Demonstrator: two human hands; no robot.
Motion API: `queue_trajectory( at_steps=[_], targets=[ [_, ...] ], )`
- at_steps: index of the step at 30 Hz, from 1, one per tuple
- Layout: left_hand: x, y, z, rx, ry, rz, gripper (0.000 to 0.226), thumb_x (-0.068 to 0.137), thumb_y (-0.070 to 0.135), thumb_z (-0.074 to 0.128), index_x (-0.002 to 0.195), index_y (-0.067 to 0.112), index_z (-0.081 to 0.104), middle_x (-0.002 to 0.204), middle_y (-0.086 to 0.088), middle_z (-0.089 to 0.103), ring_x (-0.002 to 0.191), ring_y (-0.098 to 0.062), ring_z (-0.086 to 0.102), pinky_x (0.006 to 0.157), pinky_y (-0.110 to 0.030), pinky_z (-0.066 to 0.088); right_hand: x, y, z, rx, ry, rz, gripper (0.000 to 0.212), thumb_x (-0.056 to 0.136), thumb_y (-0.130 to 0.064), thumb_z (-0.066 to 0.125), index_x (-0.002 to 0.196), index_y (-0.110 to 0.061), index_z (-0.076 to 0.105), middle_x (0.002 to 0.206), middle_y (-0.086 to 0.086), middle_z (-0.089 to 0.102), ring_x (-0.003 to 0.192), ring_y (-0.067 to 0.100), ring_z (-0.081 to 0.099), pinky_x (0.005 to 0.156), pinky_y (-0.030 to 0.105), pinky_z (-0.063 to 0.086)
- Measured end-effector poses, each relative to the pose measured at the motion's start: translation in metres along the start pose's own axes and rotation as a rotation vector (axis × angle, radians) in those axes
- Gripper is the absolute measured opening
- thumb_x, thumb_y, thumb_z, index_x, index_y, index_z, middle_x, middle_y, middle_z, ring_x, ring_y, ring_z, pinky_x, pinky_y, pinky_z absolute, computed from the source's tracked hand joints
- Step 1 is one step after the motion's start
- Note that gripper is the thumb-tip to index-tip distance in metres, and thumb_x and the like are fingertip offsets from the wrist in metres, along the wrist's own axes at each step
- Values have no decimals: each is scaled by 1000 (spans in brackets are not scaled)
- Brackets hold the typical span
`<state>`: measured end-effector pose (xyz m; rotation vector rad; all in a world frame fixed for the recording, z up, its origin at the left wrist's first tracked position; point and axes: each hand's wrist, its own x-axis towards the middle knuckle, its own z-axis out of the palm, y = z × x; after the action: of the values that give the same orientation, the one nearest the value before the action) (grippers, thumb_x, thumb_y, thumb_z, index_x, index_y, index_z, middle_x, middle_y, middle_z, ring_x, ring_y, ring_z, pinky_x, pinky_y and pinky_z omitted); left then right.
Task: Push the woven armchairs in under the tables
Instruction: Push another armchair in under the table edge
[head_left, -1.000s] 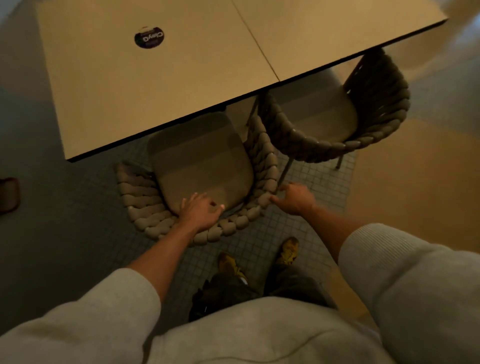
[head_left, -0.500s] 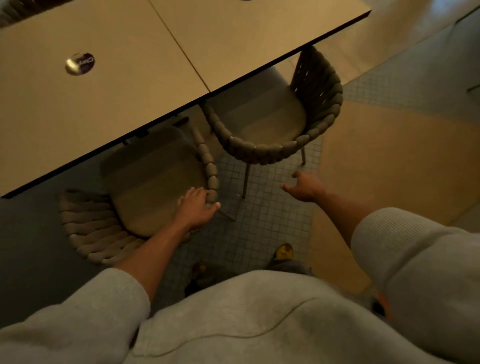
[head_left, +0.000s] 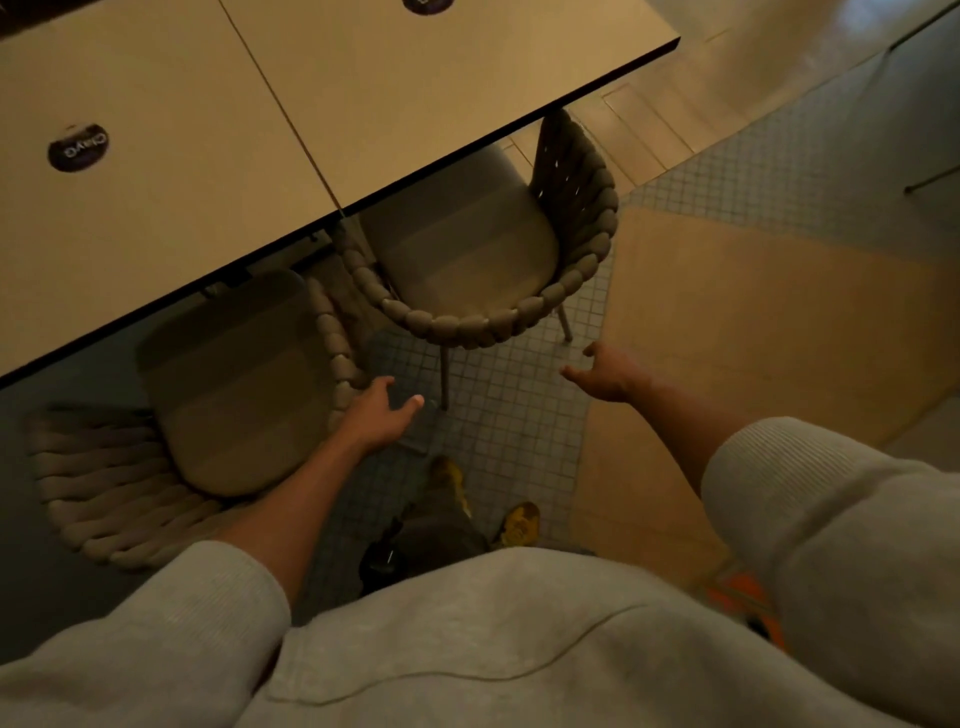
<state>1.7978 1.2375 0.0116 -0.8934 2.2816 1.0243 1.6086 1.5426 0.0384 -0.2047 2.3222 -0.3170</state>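
Empty left hand (head_left: 376, 418), fingers (head_left: 387, 383) relaxed, at left armchair (head_left: 234, 384) rim; contact unclear. Empty right hand (head_left: 610, 371), fingers spread, clear of right armchair (head_left: 467, 249). Both seat fronts hidden under bench (head_left: 156, 218).

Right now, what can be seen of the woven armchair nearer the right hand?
The right armchair stands upright on the tiled floor, part of its seat under the table edge. Thick taupe cord wraps its curved back and arms; its cushion is beige; two thin legs show. No hand touches it; the open right hand hovers near.
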Motion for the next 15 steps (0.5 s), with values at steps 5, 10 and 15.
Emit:
queue_trajectory(
  at_steps=[5,10,15],
  targets=[
    [43,23,2,-180,70,-79,89,96,56,64,162,14,22,166,-12,34,150,-32,38,121,-45,37,24,-9,-19,17,0,7,77,100,-60,58,154,-8,43,154,16,51,139,34,51,109,43,45],
    [95,46,1,-351,104,-185,97,93,58,67,162,12,17,165,-12,35,149,-32,40,120,-46,37,63,-19,-52,52,38,9,82,98,-61,60,156,-6,39,155,18,49,139,35,50,109,44,46],
    [142,65,3,-436,163,-307,90,96,50,64,160,3,23,163,-19,37,146,-37,41,119,-44,38,98,-28,-92,75,56,35,78,100,-55,61,157,-7,36,157,18,47,142,36,48,109,42,43]
  ],
)
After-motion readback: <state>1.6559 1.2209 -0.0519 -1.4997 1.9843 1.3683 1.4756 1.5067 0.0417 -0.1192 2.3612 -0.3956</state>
